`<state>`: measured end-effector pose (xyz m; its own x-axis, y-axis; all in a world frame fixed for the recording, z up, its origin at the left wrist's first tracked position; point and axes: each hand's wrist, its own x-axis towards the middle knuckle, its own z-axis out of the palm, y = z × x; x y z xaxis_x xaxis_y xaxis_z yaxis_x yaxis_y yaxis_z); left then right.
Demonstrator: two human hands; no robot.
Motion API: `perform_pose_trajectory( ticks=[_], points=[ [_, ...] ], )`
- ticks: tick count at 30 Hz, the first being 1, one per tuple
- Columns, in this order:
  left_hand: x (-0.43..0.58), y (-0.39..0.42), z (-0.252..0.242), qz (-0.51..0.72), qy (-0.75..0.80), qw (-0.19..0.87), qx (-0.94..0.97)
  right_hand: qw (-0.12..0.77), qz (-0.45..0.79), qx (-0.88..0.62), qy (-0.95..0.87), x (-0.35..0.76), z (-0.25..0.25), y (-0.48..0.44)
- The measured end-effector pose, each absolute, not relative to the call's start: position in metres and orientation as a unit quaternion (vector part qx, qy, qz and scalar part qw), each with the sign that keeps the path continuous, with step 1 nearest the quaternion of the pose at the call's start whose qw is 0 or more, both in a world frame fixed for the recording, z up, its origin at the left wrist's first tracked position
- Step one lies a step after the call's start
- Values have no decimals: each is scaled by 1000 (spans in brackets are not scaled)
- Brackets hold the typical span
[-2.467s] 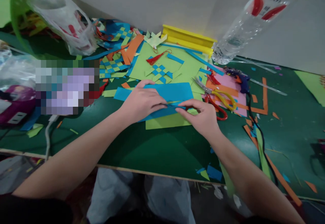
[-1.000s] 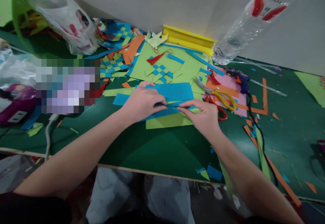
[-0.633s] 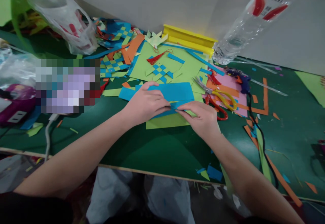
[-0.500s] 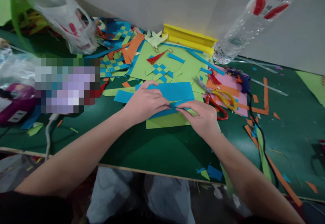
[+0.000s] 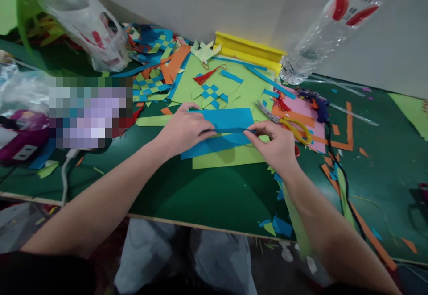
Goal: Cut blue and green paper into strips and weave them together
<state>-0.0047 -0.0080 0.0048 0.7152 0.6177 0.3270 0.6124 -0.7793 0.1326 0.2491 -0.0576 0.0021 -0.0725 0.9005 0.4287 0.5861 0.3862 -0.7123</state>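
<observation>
A sheet of blue paper (image 5: 228,119) with a narrow fold along its near edge is held between my hands, just above the green table. My left hand (image 5: 183,130) is closed on its left part, thumb along the folded edge. At the right end of that edge, my right hand (image 5: 274,145) pinches the paper between thumb and fingers. Beneath lie a blue strip (image 5: 214,145) and a light green sheet (image 5: 230,159). Scissors (image 5: 296,130) with a yellow handle lie right beside my right hand, their red handle mostly hidden by it.
Behind my hands, woven blue-green paper pieces (image 5: 210,92) and a red tassel (image 5: 207,77) rest on a green sheet. A yellow tray (image 5: 249,48) and a plastic bottle (image 5: 314,54) stand by the wall. A glue gun (image 5: 319,107) trails its cable at right. Plastic bags (image 5: 87,27) sit at left.
My right hand has slid right along the folded edge to the paper's end, and my left hand has shifted slightly left. More of the fold and the blue strip beneath now shows.
</observation>
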Motion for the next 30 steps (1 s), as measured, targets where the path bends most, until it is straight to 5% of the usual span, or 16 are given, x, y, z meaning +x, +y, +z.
perform_pose_trajectory(
  ticks=[20,30],
  points=[
    [-10,-5,6,208,367,28,906,643,348,-508,-455,276,-1,-30],
    [15,-30,12,293,298,82,905,496,533,-470,-499,223,6,-66]
  ],
)
